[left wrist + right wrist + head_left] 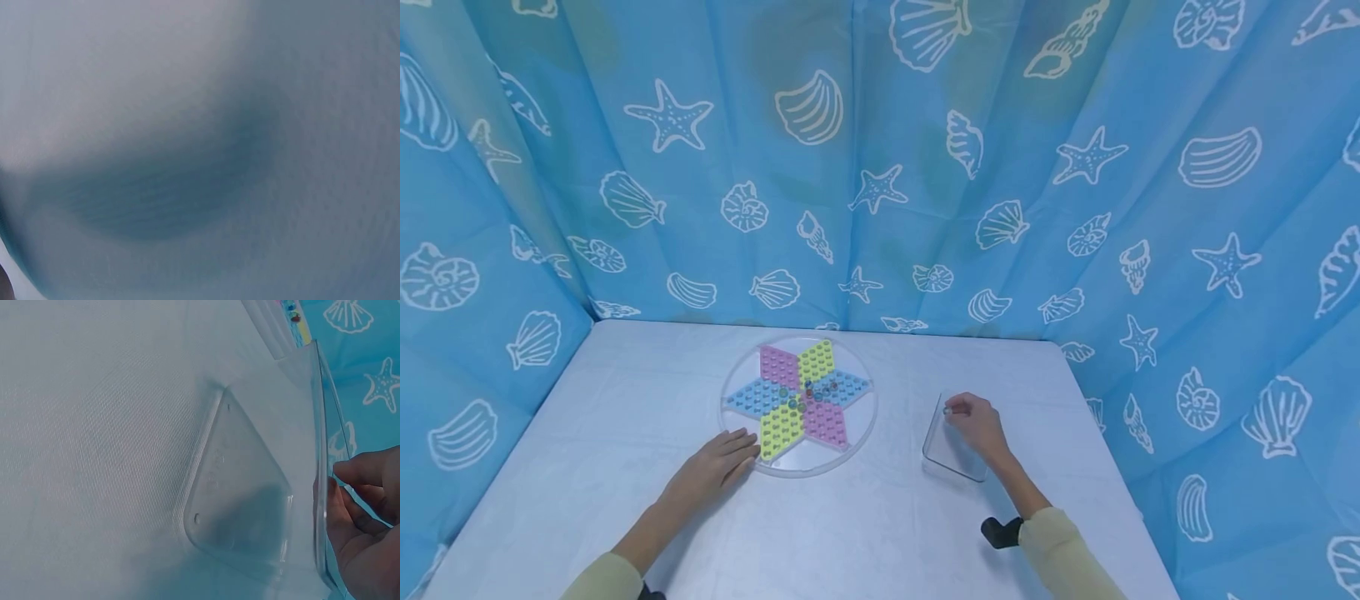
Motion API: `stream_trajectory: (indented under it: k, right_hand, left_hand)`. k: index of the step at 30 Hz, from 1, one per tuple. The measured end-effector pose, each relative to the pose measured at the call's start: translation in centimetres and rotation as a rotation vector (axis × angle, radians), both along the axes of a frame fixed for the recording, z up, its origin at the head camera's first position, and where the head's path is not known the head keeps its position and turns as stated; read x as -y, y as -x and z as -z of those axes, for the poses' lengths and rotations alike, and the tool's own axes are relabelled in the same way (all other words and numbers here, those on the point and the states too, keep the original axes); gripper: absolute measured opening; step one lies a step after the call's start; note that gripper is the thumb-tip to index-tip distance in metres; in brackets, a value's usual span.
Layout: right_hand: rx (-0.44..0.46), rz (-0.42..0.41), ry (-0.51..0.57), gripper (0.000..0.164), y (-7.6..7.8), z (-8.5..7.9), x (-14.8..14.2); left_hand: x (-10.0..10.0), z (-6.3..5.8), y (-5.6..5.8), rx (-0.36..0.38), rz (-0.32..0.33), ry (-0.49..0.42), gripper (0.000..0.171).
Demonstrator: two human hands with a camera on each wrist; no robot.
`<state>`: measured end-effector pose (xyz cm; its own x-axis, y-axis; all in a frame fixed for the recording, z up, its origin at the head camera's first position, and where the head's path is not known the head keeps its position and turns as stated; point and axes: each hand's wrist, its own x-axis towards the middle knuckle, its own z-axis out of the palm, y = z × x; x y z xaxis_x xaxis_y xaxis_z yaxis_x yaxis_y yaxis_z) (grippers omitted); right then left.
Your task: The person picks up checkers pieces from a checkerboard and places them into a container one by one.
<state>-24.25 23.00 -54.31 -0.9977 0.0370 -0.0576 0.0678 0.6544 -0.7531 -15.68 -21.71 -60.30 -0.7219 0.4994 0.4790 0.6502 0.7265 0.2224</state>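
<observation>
A round Chinese checkers board point(859, 439) with a pink, yellow and blue star lies on the table, several glass marbles point(784, 392) around its middle. My left hand point(718, 462) rests on the board's near left rim with fingers extended. Over a clear plastic box point(951, 457), my right hand point(977, 425) pinches a small glass marble point(947, 409) between thumb and fingertips. In the right wrist view the fingers point(369, 472) are beyond the box's rim, and the marble is hard to make out. The left wrist view has only blurred cloth with a shadow.
A white cloth point(865, 542) covers the table. Blue curtains point(850, 167) printed with shells and starfish hang behind it and at both sides. The box stands to the right of the board, with a stretch of cloth between them.
</observation>
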Motion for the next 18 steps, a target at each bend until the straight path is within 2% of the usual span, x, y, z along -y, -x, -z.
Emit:
stream_trajectory:
  k: [7,18]
  right_hand:
    - [0.035,0.009,-0.061,0.017,0.56,0.85,0.14]
    - [0.052,0.028,-0.146,0.016,1.02,0.93,0.85]
  left_hand:
    - [-0.05,0.27,-0.01,-0.004,-0.008,0.005,0.026]
    - [0.07,0.63,0.17,-0.029,0.001,-0.002,0.025]
